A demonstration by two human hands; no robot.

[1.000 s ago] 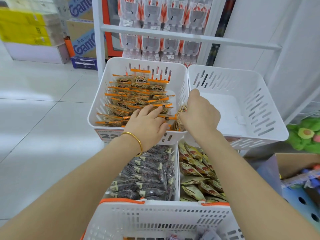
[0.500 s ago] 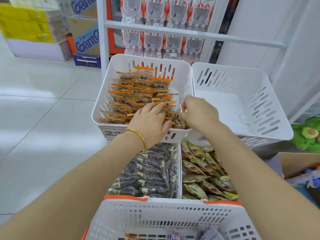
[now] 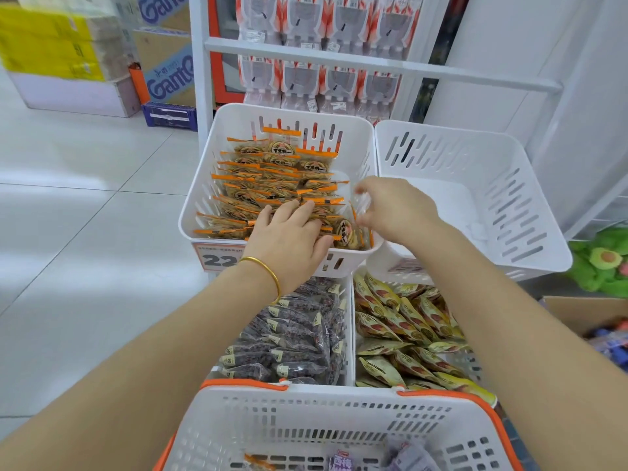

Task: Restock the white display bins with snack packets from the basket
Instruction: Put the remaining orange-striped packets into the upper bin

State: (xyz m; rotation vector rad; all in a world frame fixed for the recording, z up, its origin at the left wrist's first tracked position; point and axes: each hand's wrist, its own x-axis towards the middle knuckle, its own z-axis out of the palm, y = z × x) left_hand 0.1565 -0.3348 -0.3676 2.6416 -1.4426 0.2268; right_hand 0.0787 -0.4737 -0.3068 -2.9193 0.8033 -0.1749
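Note:
The upper-left white bin [image 3: 204, 212] holds rows of orange-edged snack packets [image 3: 272, 171]. My left hand [image 3: 289, 236], with a gold bangle on the wrist, presses flat on the front rows with straight fingers. One packet [image 3: 346, 232] stands in the bin's front right corner. My right hand [image 3: 397, 209] hovers just right of it by the bin wall; its fingertips are blurred, so a grip cannot be made out. The upper-right bin [image 3: 475, 158] is bare inside. The white basket with an orange rim [image 3: 339, 423] is at the bottom, with a few packets in it.
Below are a bin of dark packets [image 3: 299, 338] and a bin of yellow-green packets [image 3: 407, 331]. A white shelf frame [image 3: 373, 64] with hanging pouches stands behind. Cardboard boxes [image 3: 68, 56] and a blue crate [image 3: 170, 115] sit on the tiled floor back left. A green plush toy [image 3: 601, 263] lies at right.
My right hand brought a packet down into the front right corner of the upper-left bin and shifted slightly right. My left hand stayed pressed on the rows.

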